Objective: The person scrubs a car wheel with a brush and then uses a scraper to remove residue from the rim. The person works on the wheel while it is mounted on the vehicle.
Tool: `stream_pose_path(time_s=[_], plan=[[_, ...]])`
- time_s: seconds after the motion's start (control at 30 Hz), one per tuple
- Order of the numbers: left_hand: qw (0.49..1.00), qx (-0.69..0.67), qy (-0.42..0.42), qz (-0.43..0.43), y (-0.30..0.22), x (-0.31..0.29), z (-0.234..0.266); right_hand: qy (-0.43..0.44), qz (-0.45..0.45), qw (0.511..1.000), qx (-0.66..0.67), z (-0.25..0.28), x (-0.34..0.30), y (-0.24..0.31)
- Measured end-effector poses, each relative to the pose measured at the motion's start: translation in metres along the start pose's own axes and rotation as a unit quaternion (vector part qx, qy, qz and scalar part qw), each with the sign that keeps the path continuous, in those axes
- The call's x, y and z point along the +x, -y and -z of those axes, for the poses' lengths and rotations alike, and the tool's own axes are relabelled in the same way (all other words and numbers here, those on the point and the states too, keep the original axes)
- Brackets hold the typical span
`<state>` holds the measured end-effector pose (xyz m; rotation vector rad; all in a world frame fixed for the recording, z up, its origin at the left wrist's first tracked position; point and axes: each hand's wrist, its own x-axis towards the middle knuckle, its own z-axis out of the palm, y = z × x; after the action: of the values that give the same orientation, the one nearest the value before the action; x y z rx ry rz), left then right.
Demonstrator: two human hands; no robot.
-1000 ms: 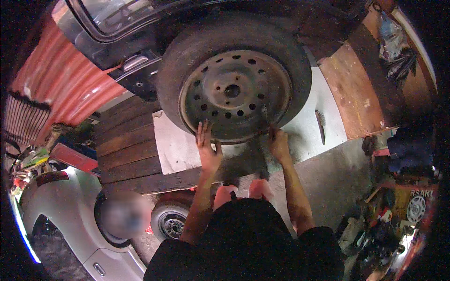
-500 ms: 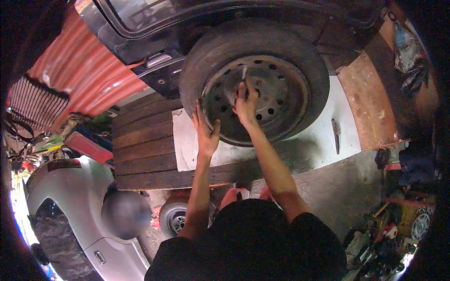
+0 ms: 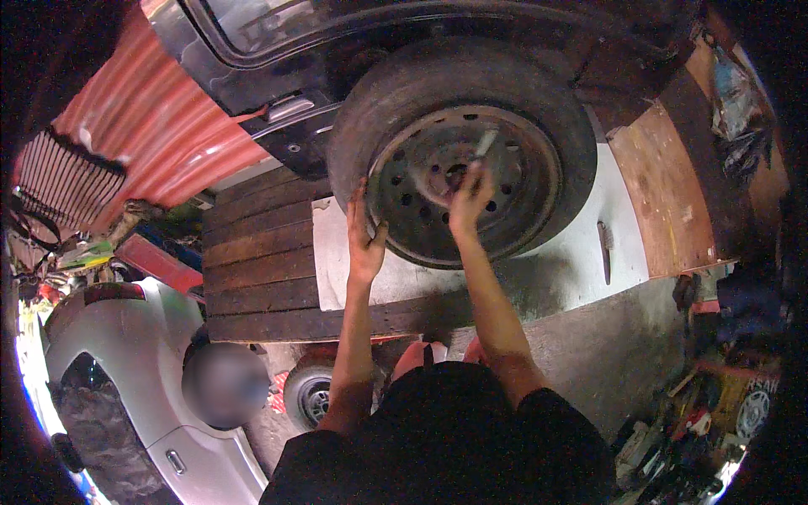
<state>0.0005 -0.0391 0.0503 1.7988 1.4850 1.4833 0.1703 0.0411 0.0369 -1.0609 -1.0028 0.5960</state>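
Observation:
A dusty steel wheel rim [image 3: 425, 236] with a ring of round holes sits inside a black tire [image 3: 370, 109], standing against a dark vehicle body. My left hand [image 3: 366, 244] rests at the lower left edge of rim and tire, fingers stretched out and holding nothing. In front of the rim's middle, my right hand [image 3: 471, 198] is closed around a slim tool with a pale end [image 3: 488, 141]. Motion blurs that tool, so its kind does not show. A dark wire brush [image 3: 604, 252] lies on the white board [image 3: 337, 273] beneath the tire, right of my right arm.
Dark wooden planks [image 3: 252, 269] lie under the white board at left. Farther left are red corrugated sheeting [image 3: 160, 126] and a silver car [image 3: 168, 404]. A small wheel [image 3: 310, 396] lies below my left forearm. At right are a brown panel [image 3: 669, 194] and piled clutter [image 3: 682, 429].
My right hand has swung to the right across the rim with the tool. The rim's holes sit differently, so the wheel appears turned. My left hand stays at the edge.

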Motion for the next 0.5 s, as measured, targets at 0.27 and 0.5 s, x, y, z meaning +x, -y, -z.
stream_pose_path(time_s=[0.27, 0.5], plan=[[0.999, -0.029, 0.012, 0.008, -0.006, 0.002, 0.001, 0.088, 0.137, 0.979, -0.121, 0.002, -0.012, -0.025], [0.998, -0.058, 0.022, 0.019, -0.017, 0.010, -0.008, 0.075, 0.229, 0.957, -0.161, -0.025, -0.023, -0.031]])
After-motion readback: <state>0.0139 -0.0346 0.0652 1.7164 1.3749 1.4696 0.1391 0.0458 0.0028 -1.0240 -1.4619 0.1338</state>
